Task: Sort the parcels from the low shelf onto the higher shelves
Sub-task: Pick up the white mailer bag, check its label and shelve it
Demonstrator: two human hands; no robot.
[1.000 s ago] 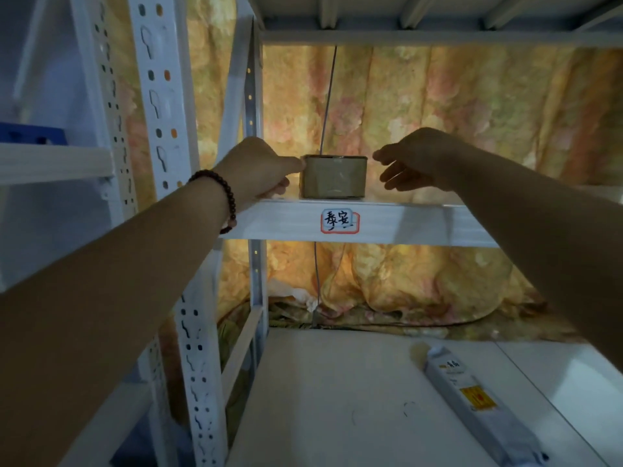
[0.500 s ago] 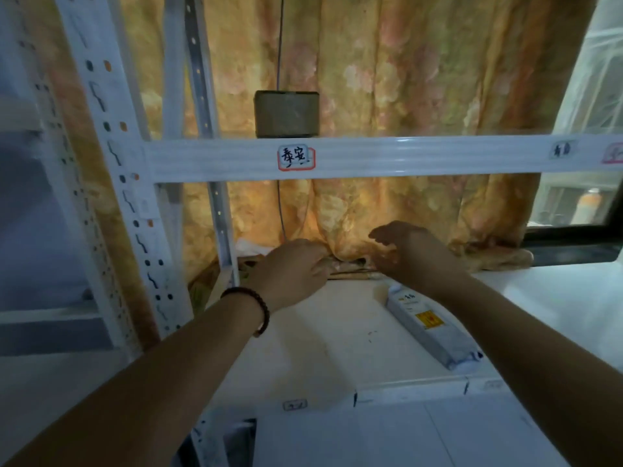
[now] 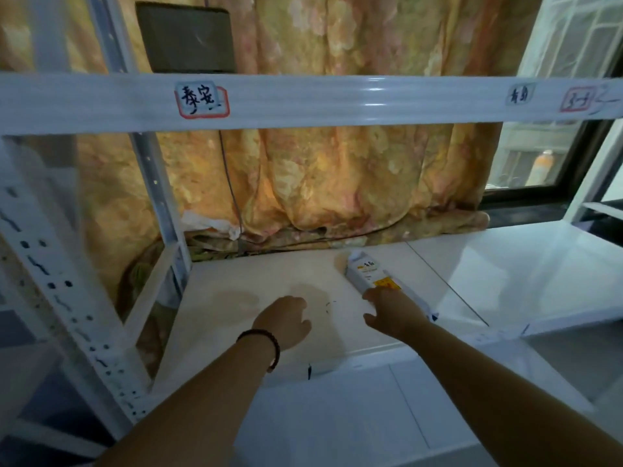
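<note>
1. Long white parcel [image 3: 371,276] lies on low shelf [image 3: 236,298]; near end hidden under right hand [image 3: 392,313]
2. Right hand open, fingers spread over parcel, contact unclear
3. Left hand [image 3: 285,323] beside parcel, loosely curled, empty
4. Brown box [image 3: 187,37] on upper shelf [image 3: 337,99], top cut off

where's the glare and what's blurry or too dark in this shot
Head view: glare from the window washes the right side of the low shelf; the box up top sits in shadow; the left upright is smeared; the shelf beam bows from the wide lens.
</note>
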